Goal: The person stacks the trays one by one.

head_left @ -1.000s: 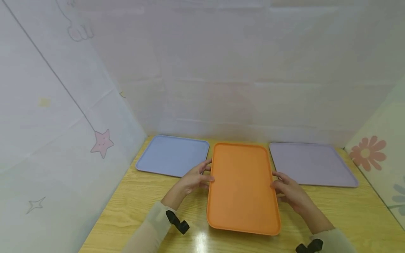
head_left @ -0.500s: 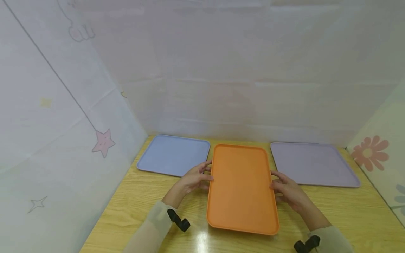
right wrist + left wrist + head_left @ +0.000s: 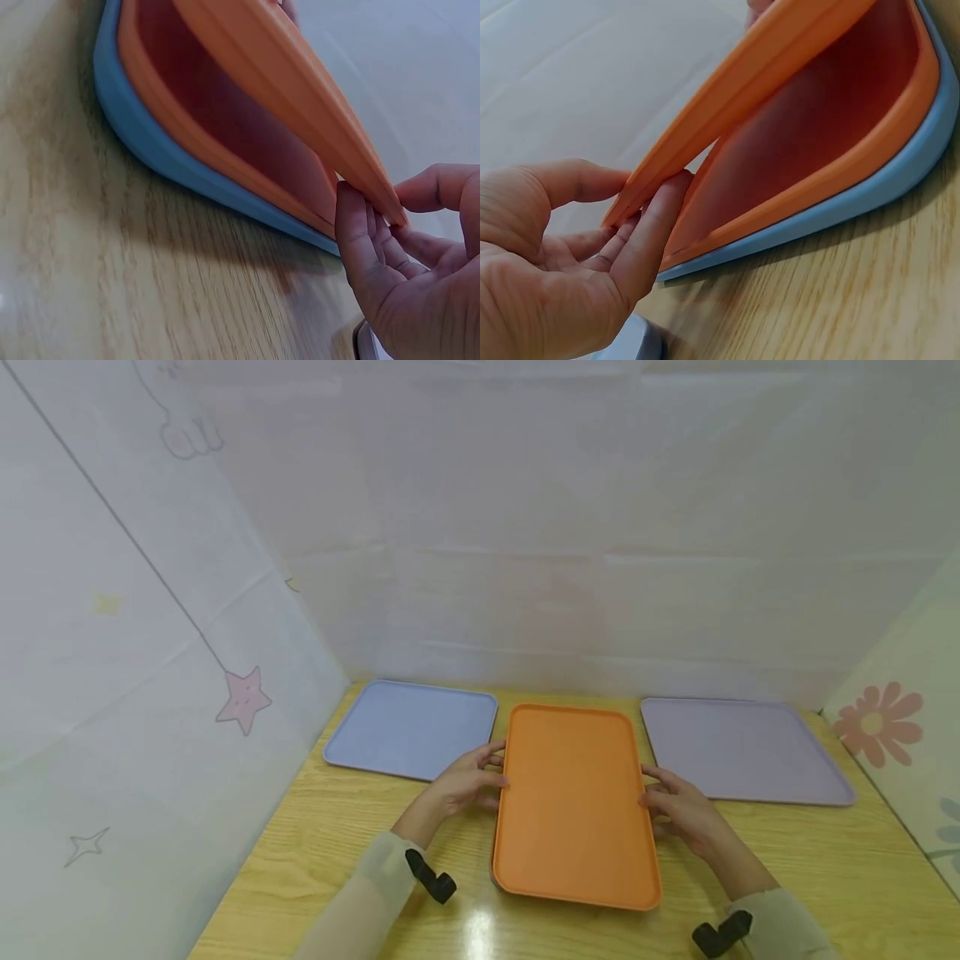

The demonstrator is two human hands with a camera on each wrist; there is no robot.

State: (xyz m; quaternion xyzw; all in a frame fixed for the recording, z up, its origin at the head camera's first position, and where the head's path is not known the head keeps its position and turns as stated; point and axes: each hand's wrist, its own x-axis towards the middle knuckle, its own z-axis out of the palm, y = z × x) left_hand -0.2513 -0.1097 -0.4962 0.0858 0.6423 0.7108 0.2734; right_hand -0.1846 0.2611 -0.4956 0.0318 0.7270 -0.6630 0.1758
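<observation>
Both hands hold an orange tray by its long sides, lengthwise in front of the person. My left hand pinches the left rim, thumb on top and fingers underneath. On the opposite rim, my right hand grips the same way. The wrist views show a gap under this tray, and below it a second orange tray lying in a blue tray on the table. From the head view this lower stack is almost wholly hidden, with just a thin edge showing at the near left.
A light blue tray lies at the back left of the wooden table. At the back right is a purple tray. Pale fabric walls rise behind and at both sides.
The held orange tray has shifted slightly, its near edge moving a little away from the person, so a thin edge beneath it now shows at the near left. Both hands keep their grip.
</observation>
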